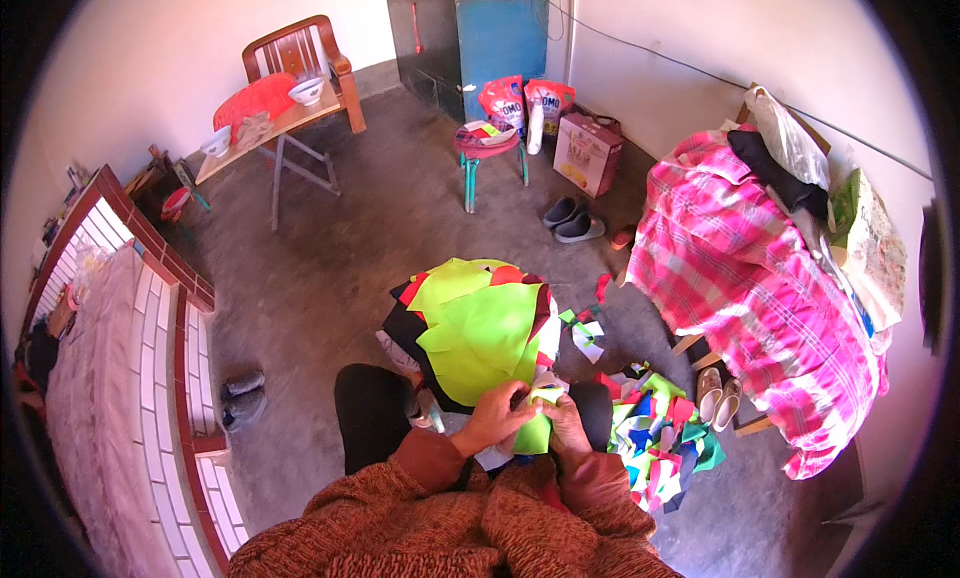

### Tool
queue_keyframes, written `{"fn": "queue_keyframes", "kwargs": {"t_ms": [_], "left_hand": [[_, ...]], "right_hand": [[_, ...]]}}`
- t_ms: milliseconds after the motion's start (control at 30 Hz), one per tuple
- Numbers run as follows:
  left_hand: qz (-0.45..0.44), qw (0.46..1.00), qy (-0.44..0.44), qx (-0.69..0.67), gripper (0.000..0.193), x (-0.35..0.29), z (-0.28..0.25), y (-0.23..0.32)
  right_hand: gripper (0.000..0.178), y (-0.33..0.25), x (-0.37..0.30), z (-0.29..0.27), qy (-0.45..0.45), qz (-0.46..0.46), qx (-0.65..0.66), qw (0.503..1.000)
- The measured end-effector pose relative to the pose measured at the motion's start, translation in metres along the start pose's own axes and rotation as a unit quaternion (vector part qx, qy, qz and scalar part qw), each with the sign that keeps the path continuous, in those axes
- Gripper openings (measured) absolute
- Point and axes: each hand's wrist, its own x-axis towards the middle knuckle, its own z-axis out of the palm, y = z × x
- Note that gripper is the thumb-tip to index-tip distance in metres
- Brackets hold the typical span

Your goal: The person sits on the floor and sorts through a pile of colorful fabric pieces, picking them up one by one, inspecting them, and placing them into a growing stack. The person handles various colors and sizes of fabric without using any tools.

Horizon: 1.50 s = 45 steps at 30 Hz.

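Observation:
My left hand (497, 416) and my right hand (568, 425) meet over my lap, fingers closed on a small yellow-green piece of fabric (533, 436). It hangs down between them, its upper edge pinched. Just beyond my knees rises a heap of larger fabric pieces (480, 323), mostly yellow-green on top, with black, red and white pieces showing at its sides. To the right of my right knee, a pile of small cut scraps (655, 433) in green, red, white and blue lies on the floor. A few loose scraps (584, 335) are scattered between the two piles.
A bench draped with a pink plaid cloth (745, 288) stands at the right, pale shoes (718, 396) beside it. Dark slippers (573, 221), a carton (588, 156) and a small stool (488, 143) are farther off. A folding table (262, 138) stands far left; a brick-edged bed (160, 368) lines the left.

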Motion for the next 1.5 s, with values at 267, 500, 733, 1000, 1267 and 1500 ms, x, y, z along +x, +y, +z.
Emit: {"fn": "queue_keyframes", "kwargs": {"t_ms": [267, 500, 733, 1000, 1267, 1500], "left_hand": [[-0.074, 0.995, -0.01, -0.072, 0.025, 0.006, -0.005, -0.026], [-0.22, 0.891, 0.002, -0.397, 0.023, 0.012, -0.027, -0.021], [-0.158, 0.892, 0.083, -0.415, 0.021, 0.043, -0.061, -0.008], [-0.032, 0.906, 0.104, -0.408, 0.031, 0.12, -0.1, 0.01], [-0.152, 0.942, 0.154, -0.257, 0.048, 0.158, -0.085, -0.08], [-0.162, 0.943, 0.154, -0.247, 0.058, 0.152, -0.083, -0.105]], "right_hand": [[0.036, -0.007, -0.003, 0.001, -0.001, 0.043, -0.061, 0.997], [0.032, -0.008, -0.003, 0.004, -0.015, 0.047, 0.031, 0.998], [0.03, -0.01, -0.005, 0.005, -0.051, 0.058, 0.03, 0.997], [0.03, -0.011, -0.005, 0.007, -0.038, 0.068, 0.032, 0.996], [0.031, -0.013, -0.007, 0.01, -0.006, 0.067, 0.016, 0.998], [0.031, -0.011, -0.005, 0.004, -0.021, 0.06, 0.032, 0.997]]}}
